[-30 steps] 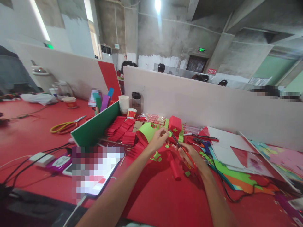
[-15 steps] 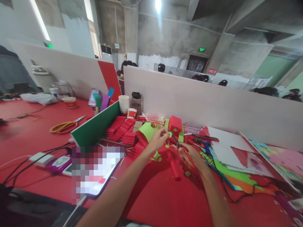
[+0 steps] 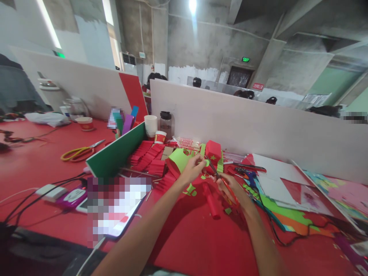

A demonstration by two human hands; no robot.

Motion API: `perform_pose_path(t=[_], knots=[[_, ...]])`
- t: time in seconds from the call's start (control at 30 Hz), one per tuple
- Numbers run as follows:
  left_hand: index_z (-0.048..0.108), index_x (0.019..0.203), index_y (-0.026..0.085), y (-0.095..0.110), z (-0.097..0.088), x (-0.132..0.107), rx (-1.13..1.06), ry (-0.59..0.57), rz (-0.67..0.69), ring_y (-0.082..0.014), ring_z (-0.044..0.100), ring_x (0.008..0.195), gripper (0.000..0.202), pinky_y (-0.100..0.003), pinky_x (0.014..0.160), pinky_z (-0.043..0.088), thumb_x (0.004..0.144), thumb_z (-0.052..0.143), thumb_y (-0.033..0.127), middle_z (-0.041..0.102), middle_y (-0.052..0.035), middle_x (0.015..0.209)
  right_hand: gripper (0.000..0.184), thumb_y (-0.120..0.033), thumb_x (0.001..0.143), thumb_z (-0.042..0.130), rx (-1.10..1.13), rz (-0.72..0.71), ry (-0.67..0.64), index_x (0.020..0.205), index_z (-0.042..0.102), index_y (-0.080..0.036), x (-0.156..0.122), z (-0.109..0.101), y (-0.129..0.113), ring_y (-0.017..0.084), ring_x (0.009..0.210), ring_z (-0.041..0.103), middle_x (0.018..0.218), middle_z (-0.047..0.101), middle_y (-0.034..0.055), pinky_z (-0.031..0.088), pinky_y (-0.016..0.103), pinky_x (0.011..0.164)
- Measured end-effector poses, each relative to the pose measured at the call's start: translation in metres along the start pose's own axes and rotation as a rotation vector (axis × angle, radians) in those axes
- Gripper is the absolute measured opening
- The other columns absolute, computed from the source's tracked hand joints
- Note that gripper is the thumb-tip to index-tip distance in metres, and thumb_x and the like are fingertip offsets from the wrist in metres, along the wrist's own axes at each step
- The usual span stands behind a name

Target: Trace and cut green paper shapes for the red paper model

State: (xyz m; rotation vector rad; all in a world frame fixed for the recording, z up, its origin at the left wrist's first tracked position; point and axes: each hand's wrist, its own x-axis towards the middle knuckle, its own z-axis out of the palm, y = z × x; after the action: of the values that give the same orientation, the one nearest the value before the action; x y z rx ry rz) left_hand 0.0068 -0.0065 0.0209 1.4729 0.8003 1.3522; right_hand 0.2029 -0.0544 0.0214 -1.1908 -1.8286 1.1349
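Observation:
My left hand (image 3: 193,168) pinches a small piece of green paper (image 3: 207,163) above the red table. In my right hand (image 3: 228,188) is a pair of scissors (image 3: 215,171) with red handles, its blades pointing at the green piece. Whether the blades touch the paper, I cannot tell. Below my hands lie a rolled red paper tube (image 3: 211,203) and green paper scraps (image 3: 189,189). Behind my left hand is a larger curved green sheet (image 3: 179,159) with cut-outs. A red paper box (image 3: 213,150) with a green star stands just beyond the scissors.
Folded red paper strips (image 3: 146,153) lie beside a green divider (image 3: 115,153). Left of my arm is a lit tablet (image 3: 126,211) with cables. Paper cups (image 3: 150,125) and a bottle (image 3: 165,124) stand behind. White and coloured sheets (image 3: 296,199) cover the right side.
Both hands keep nearly the same place, the left on the green paper and the right on the scissors. The scissor blades look slightly more apart now.

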Motion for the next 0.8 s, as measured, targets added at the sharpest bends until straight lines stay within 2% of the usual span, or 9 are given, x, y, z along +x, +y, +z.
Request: perform_pose_path(t=[0.23,0.6,0.8], knots=[[0.046,0.075,0.02,0.0002,-0.0007,0.0006,-0.01,-0.007,0.003,-0.0103,0.055,0.053,0.017,-0.023,0.056,0.042,0.084,0.054,0.032,0.056,0.0055,0.059,0.053,-0.069,0.084,0.057,-0.009,0.004,0.005,0.099,0.06,-0.018,0.0007,-0.0004,0.0026,0.009,0.042,0.037,0.058,0.04,-0.0056,0.031,0.02,0.039],[0.047,0.076,0.02,-0.0004,-0.0009,0.0005,-0.01,-0.008,0.008,-0.0105,0.054,0.053,0.019,-0.024,0.056,0.042,0.085,0.055,0.034,0.056,0.0052,0.059,0.048,-0.066,0.085,0.058,0.001,-0.009,0.001,0.089,0.057,-0.019,0.002,-0.0006,0.0047,0.008,0.042,0.036,0.059,0.04,-0.0057,0.03,0.019,0.038],[0.046,0.075,0.02,0.0003,-0.0009,0.0009,-0.02,-0.007,-0.003,-0.0101,0.054,0.052,0.019,-0.023,0.055,0.041,0.084,0.056,0.034,0.056,0.0053,0.059,0.049,-0.068,0.085,0.057,0.022,0.015,0.01,0.092,0.058,-0.019,0.004,-0.0007,0.0088,0.008,0.041,0.035,0.056,0.038,-0.0064,0.03,0.019,0.038]])
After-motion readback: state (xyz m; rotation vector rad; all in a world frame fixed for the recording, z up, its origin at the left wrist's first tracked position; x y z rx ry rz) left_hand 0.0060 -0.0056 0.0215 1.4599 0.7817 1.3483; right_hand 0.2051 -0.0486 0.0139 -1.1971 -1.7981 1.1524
